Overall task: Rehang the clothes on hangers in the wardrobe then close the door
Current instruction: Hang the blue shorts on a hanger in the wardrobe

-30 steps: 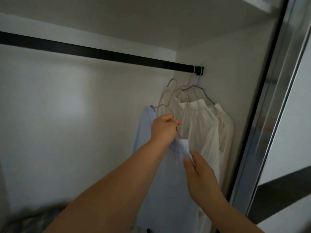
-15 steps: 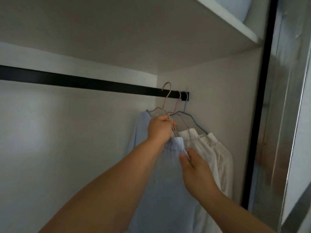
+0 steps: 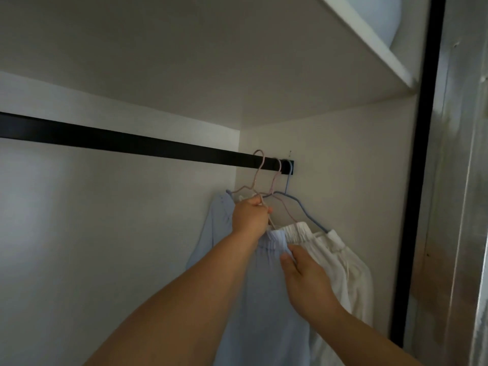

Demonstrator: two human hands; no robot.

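Head view: left hand fingers grip pink hanger; right hand fingers pinch blue garment waistband.

No writing, label, brand, number or sign can be read anywhere in this view of the wardrobe.

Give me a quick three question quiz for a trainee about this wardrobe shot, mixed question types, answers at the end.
1. True or false: the left hand grips the pink wire hanger that carries the light blue garment.
2. Which garment does the right hand pinch at its top edge? A) light blue garment B) cream garment C) neither
3. Fill in: all the hangers sit near the ____ end of the black rail.

Key: 1 true; 2 A; 3 right
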